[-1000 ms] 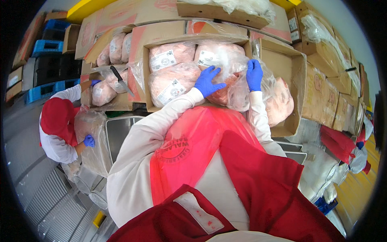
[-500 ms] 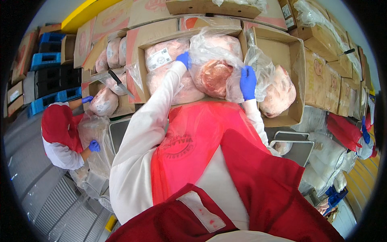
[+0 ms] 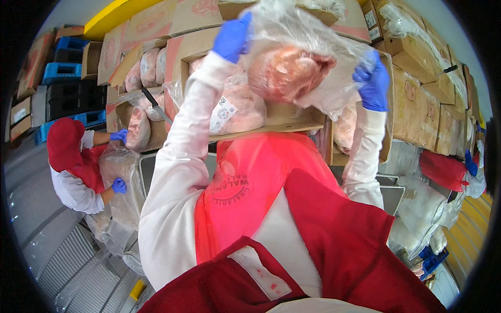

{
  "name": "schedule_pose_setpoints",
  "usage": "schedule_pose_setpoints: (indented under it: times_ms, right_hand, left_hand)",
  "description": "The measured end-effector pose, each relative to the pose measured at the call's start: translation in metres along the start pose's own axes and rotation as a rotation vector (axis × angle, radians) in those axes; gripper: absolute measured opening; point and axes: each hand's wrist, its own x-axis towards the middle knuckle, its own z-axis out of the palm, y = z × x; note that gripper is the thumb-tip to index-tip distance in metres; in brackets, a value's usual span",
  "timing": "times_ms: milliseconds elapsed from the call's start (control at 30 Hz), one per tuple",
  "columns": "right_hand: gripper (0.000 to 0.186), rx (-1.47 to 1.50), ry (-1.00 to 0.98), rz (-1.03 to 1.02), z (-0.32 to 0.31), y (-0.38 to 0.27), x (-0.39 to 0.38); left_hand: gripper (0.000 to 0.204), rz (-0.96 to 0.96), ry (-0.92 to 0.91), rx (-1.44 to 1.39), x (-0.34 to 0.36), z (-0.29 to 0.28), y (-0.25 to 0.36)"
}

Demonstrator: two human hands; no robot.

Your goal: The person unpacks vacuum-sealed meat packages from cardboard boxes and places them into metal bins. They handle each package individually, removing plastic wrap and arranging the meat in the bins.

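A large raw piece of meat [image 3: 287, 75] hangs above the middle cardboard box [image 3: 292, 127] inside a clear plastic bag [image 3: 292, 23]. My left hand [image 3: 233, 39], in a blue glove, is closed on the bag's upper left edge. On the other side my right hand [image 3: 373, 84], gloved the same way, grips the bag's right edge, its fingertips partly behind the plastic. Below the raised bag, another wrapped piece of meat [image 3: 242, 107] with a white label lies in the middle box. A bare piece of meat [image 3: 344, 128] sits in the box at the right, partly hidden by my right sleeve.
A knife [image 3: 151, 99] lies at the left by a smaller box. There a co-worker [image 3: 78, 161] touches a piece of meat [image 3: 138, 130]. Stacked cartons [image 3: 412, 104] stand at the right, with another knife [image 3: 450, 69] on top. A metal-framed cart [image 3: 391, 193] is below the right box.
Both my hands have moved up and apart, lifting the bagged meat out of the middle box. The labelled piece beneath has shifted. The co-worker's piece of meat has turned.
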Motion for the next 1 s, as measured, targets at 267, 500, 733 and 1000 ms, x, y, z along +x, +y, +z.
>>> schedule_pose_setpoints:
  times_ms: [267,500,733,1000]
  right_hand:
    - [0.028,-1.0,0.373,-0.417,-0.076,0.08,-0.003]
    - [0.062,-0.909,-0.237,-0.278,0.039,0.116,0.072]
    - [0.064,-1.367,-0.32,-0.477,0.062,0.181,0.104]
    - [0.028,-0.694,0.126,0.111,0.045,0.158,0.094]
  left_hand:
    - [0.024,-0.15,-0.665,0.601,-0.101,-0.044,0.062]
    - [0.02,0.942,0.037,1.423,0.06,-0.108,0.051]
    - [0.016,0.621,-0.046,0.241,-0.01,0.035,0.177]
    - [0.029,0.632,0.197,0.118,0.005,-0.012,0.15]
